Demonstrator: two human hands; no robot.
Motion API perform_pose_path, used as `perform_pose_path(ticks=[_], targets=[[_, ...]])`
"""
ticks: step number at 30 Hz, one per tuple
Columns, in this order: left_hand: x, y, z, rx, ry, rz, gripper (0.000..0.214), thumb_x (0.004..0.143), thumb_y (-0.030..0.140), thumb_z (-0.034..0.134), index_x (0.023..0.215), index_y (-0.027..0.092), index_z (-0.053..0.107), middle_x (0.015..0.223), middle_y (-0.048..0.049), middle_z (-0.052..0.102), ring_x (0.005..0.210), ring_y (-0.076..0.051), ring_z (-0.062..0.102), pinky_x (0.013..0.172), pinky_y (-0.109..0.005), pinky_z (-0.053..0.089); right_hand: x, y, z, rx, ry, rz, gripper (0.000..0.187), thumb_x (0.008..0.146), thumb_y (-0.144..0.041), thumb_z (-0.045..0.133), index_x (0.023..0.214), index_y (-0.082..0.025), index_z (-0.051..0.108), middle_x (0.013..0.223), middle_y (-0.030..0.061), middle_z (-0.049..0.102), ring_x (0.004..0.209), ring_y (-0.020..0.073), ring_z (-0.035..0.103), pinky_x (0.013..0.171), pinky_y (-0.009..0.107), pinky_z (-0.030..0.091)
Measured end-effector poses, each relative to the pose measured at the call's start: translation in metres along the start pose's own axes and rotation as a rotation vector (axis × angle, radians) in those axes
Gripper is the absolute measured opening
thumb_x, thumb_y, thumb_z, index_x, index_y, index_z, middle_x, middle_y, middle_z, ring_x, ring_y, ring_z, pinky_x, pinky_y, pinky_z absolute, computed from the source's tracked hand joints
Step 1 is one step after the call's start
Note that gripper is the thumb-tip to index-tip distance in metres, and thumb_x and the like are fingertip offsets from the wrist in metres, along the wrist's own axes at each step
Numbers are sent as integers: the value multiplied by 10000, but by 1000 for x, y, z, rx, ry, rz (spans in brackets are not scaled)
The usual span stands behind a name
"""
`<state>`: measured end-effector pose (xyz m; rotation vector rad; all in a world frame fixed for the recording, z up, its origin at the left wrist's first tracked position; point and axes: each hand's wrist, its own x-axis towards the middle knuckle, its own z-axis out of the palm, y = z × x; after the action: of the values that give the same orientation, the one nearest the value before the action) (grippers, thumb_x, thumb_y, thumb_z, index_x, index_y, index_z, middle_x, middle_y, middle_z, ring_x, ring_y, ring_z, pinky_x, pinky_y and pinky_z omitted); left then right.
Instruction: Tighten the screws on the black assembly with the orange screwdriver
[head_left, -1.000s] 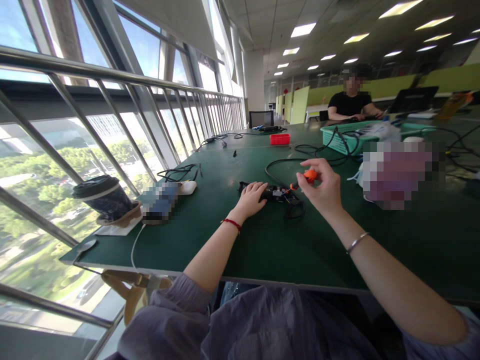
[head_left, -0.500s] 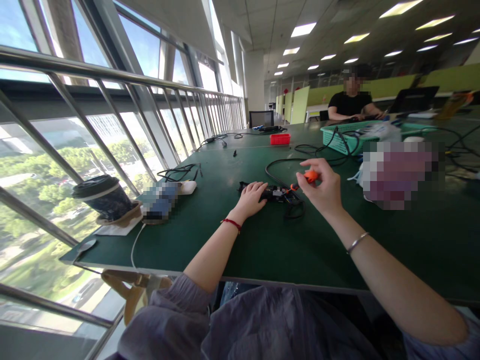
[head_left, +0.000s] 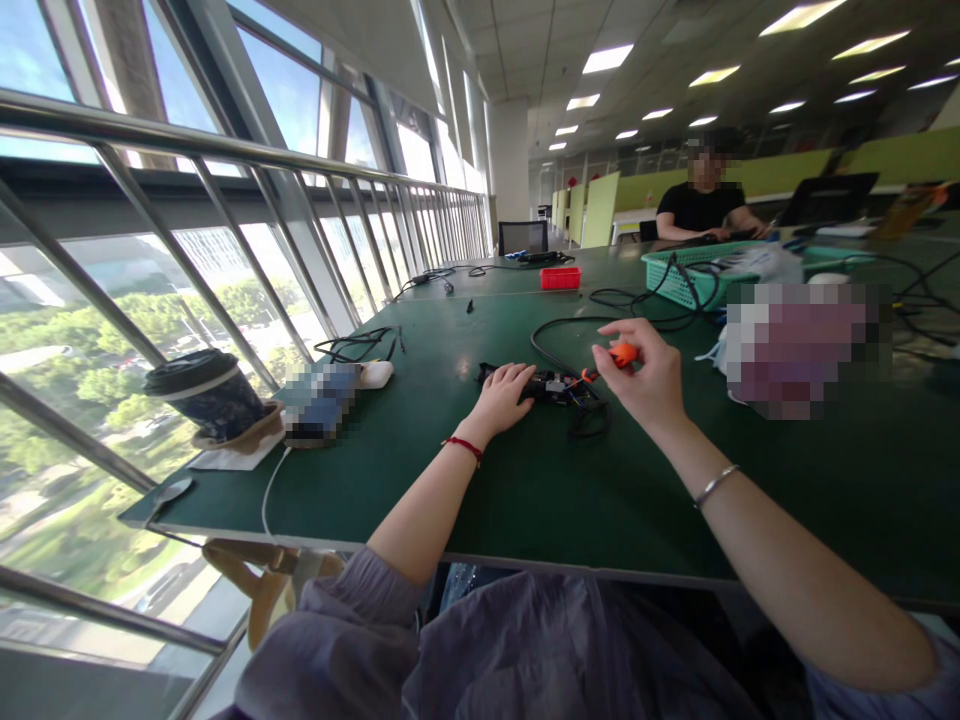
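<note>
My left hand (head_left: 501,396) lies on a small black electronic device (head_left: 551,386) on the green table (head_left: 525,480), its fingers curled over the left end and pressing it down. My right hand (head_left: 643,378) pinches the orange handle of a small screwdriver (head_left: 613,355), whose tip points down-left into the device. A black cable (head_left: 559,335) loops away from the device toward the back, and a coil of it lies just under my right hand.
A dark lidded cup (head_left: 206,398) and a pixelated object with a white charger (head_left: 375,374) stand at the left edge by the window railing. A red box (head_left: 559,278), a teal basket (head_left: 686,272) and loose cables lie farther back. Another person (head_left: 701,205) sits at the far end.
</note>
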<state>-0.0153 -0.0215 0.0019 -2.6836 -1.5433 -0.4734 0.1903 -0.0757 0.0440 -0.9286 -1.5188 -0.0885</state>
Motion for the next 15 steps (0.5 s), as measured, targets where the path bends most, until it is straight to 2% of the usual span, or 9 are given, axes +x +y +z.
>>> perform_pose_path(ticks=[3,5,9,12,15], targets=[[0,0,1,1,2,1,591,887,254,515,1452,197,350,1501,-78,387,1392,-271,294,1156,-459,269,0,0,-1,-26,-12,2,105,771,-318,609,744,-216,609,651,6,618,607,155,596,564,257,444],[0,0,1,3,2,2,593,887,252,517,1452,189,351,1500,-80,389,1391,-271,297,1157,-454,269,0,-1,-1,-17,-8,4,110,767,-320,616,801,-216,615,640,-2,596,594,152,583,552,256,442],[0,0,0,3,1,5,592,885,252,518,1451,190,354,1497,-80,392,1390,-271,299,1158,-453,267,0,0,0,45,-2,-17,271,747,-292,635,1001,-216,582,703,-13,580,627,150,585,598,266,481],[0,0,0,1,10,7,594,877,247,522,1447,204,359,1489,-77,402,1386,-269,307,1155,-451,271,0,1,1,81,-4,-29,303,749,-280,629,1038,-217,562,772,1,597,669,153,601,612,268,493],[0,0,1,-1,13,5,596,872,247,526,1444,212,362,1486,-77,405,1386,-269,310,1154,-448,272,0,1,0,55,-1,-7,270,749,-303,641,998,-214,585,700,-16,573,594,142,564,568,259,466]])
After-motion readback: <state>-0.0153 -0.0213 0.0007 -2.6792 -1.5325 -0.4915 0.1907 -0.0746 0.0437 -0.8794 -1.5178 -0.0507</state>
